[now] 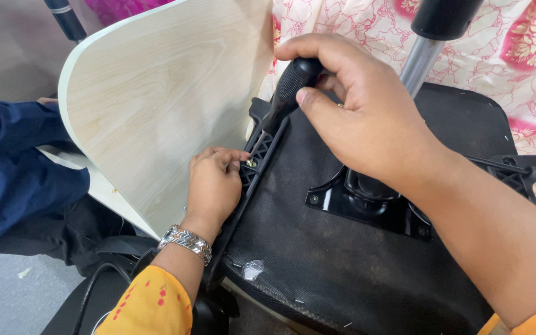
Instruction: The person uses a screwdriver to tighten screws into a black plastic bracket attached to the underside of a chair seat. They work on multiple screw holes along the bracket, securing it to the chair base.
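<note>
My right hand (361, 118) grips the black handle of a screwdriver (286, 93), whose tip points down at a small brass screw (250, 163) in a black plastic bracket (260, 146). My left hand (215, 183), with a silver watch on its wrist, pinches at that screw with its fingertips. The bracket lies along the edge of an upturned black chair seat (342, 260). A light wooden panel (162, 105) stands against the bracket on the left.
A metal column (418, 62) rises from a black plate (367, 201) in the middle of the seat's underside. A person in dark blue clothes (13, 161) sits at the left behind the panel. Floral fabric (516, 49) lies at the back.
</note>
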